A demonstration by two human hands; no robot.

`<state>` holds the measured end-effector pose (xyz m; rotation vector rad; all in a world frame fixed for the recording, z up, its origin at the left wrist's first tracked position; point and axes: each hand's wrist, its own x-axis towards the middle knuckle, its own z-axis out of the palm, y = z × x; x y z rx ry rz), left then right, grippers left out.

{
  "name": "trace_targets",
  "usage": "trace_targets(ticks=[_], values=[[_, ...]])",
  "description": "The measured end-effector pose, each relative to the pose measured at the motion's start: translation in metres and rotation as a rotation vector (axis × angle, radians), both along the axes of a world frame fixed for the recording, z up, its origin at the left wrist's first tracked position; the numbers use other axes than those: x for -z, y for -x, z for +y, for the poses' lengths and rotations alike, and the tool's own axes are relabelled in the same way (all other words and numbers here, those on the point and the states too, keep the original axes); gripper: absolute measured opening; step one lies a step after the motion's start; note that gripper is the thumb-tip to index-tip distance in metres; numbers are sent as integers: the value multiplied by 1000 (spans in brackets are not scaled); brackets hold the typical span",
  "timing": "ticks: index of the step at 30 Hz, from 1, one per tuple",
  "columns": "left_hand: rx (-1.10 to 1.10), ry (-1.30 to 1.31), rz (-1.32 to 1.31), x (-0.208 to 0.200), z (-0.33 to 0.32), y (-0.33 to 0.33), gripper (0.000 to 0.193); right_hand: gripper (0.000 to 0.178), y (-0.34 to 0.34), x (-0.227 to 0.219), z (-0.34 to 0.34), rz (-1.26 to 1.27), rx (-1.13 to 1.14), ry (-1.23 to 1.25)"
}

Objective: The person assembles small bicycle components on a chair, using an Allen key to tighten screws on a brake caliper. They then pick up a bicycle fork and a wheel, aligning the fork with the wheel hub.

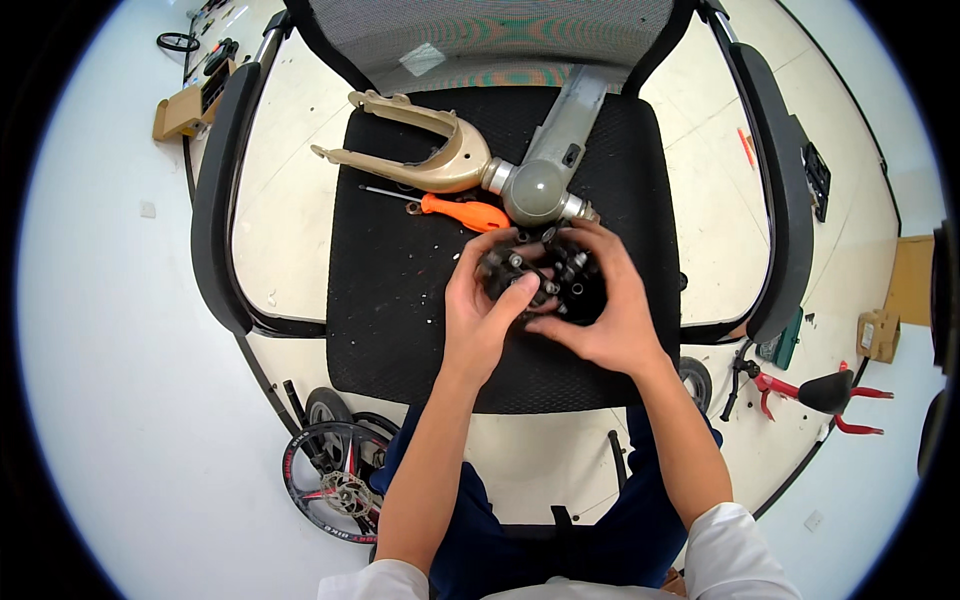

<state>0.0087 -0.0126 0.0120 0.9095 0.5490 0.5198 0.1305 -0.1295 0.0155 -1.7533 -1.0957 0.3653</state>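
On the black chair seat point(400, 330), both my hands close in around a cluster of small black and silver hardware point(578, 268), with what look like bolts and rings among it. My left hand point(482, 305) curls its fingers and thumb on a blurred black part at the cluster's left side. My right hand point(618, 315) cups the right side, thumb beneath and fingers over the top. Just beyond my fingers lies a beige fork point(455, 160) joined to a grey metal frame tube point(565, 130). An orange-handled screwdriver point(465, 212) rests beside the fork, its shaft toward the left.
Armrests point(225, 200) flank the seat, and a mesh backrest point(490, 45) rises at the far side. A spoked wheel point(335, 480) stands on the floor at lower left. A red frame with a black saddle point(825, 392) lies at right, near a cardboard box point(878, 335).
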Motion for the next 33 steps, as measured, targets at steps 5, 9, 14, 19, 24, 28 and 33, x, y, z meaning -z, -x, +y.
trace_targets(ticks=[5, 9, 14, 19, 24, 28, 33], values=[[-126, -308, 114, 7, 5, 0, 49, 52, -8, 0, -8, 215, 256, 66], [-238, -409, 194, 10, 10, 5, 37, 51, -10, 5, -11, 123, 279, 83], [-178, -622, 380, 15, 7, 3, 34, 58, -2, 2, -6, 418, 293, -26], [-27, -641, 355, 20, -25, -8, 44, 49, 9, 3, 1, 60, 206, 90], [-38, -640, 81, 14, -21, -8, 51, 57, 19, -1, 10, -138, 133, -199], [-118, -705, 124, 15, -16, 3, 47, 52, 28, -2, 12, -84, 108, -225], [-259, -841, 220, 8, 3, 14, 52, 41, 8, -7, 6, -252, 181, -213]])
